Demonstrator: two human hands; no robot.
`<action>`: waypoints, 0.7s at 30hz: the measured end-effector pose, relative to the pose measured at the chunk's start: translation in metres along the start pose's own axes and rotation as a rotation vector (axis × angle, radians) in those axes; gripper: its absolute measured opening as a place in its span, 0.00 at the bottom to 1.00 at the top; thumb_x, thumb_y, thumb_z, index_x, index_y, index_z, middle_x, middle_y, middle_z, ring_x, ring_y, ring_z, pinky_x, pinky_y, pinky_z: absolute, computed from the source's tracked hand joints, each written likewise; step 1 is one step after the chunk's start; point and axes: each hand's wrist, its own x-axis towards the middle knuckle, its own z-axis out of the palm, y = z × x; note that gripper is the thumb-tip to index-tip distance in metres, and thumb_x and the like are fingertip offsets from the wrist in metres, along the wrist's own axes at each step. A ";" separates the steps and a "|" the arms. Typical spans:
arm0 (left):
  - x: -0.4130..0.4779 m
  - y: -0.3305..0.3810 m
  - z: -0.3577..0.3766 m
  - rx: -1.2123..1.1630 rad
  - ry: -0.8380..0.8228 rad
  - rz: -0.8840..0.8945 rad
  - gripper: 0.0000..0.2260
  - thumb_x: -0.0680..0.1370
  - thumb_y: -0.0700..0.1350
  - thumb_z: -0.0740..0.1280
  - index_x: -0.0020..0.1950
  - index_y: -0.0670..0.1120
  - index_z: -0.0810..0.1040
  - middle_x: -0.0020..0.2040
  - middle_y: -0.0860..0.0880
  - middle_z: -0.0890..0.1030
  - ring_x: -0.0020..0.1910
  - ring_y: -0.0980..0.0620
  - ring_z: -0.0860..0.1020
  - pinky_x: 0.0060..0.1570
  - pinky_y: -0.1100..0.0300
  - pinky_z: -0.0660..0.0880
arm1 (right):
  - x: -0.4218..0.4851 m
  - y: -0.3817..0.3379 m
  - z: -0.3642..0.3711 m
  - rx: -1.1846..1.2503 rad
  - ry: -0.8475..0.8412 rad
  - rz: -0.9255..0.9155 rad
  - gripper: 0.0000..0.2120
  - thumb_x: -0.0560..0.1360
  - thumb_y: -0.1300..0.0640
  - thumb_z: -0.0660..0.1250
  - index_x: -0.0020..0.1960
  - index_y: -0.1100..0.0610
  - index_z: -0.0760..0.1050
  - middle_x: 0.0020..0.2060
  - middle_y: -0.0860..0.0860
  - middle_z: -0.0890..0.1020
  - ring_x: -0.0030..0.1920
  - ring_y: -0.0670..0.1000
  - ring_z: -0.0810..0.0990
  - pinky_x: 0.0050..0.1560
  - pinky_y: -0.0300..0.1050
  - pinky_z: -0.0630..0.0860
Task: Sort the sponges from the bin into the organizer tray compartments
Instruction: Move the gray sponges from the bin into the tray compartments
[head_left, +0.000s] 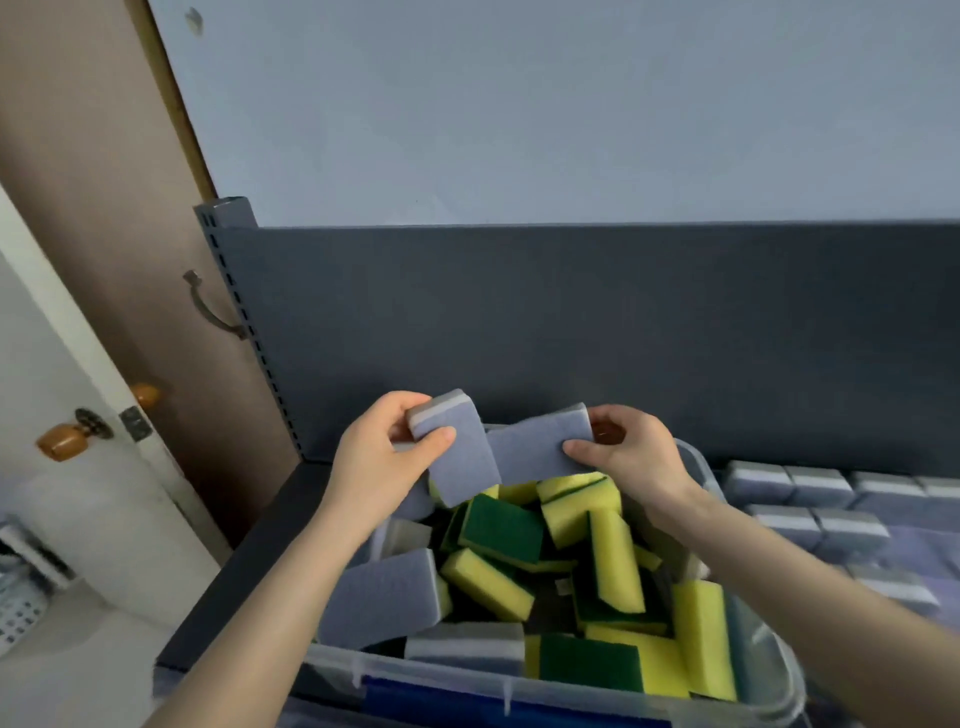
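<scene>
A grey sponge is pinched in the left hand, a second grey sponge in the right hand, above the bin. Sorted grey rows are seen right of the right hand; many yellow-green sponges are left below both hands.

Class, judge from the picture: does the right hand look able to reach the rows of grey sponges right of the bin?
Probably yes. The right hand, gripping a grey sponge above the bin, has only the low rim between it and the rows of grey sponges. The hand is full, though.
</scene>
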 end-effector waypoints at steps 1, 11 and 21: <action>0.001 0.004 0.007 0.000 -0.010 0.008 0.11 0.72 0.45 0.74 0.51 0.53 0.78 0.46 0.57 0.82 0.47 0.60 0.80 0.46 0.63 0.75 | -0.003 0.003 -0.009 -0.006 0.018 -0.001 0.11 0.66 0.58 0.76 0.47 0.53 0.80 0.39 0.47 0.84 0.42 0.47 0.82 0.43 0.43 0.79; -0.001 0.050 0.081 -0.050 -0.094 0.103 0.13 0.73 0.45 0.73 0.54 0.54 0.76 0.50 0.57 0.82 0.49 0.60 0.80 0.49 0.59 0.76 | -0.019 0.031 -0.108 -0.022 0.143 0.015 0.11 0.65 0.60 0.76 0.44 0.52 0.78 0.38 0.48 0.84 0.40 0.48 0.83 0.46 0.50 0.80; -0.020 0.102 0.172 -0.125 -0.173 0.148 0.13 0.70 0.53 0.70 0.54 0.58 0.77 0.50 0.58 0.82 0.50 0.58 0.79 0.50 0.54 0.78 | -0.043 0.071 -0.214 0.024 0.259 0.058 0.10 0.67 0.61 0.75 0.46 0.52 0.79 0.40 0.48 0.84 0.42 0.48 0.83 0.41 0.43 0.79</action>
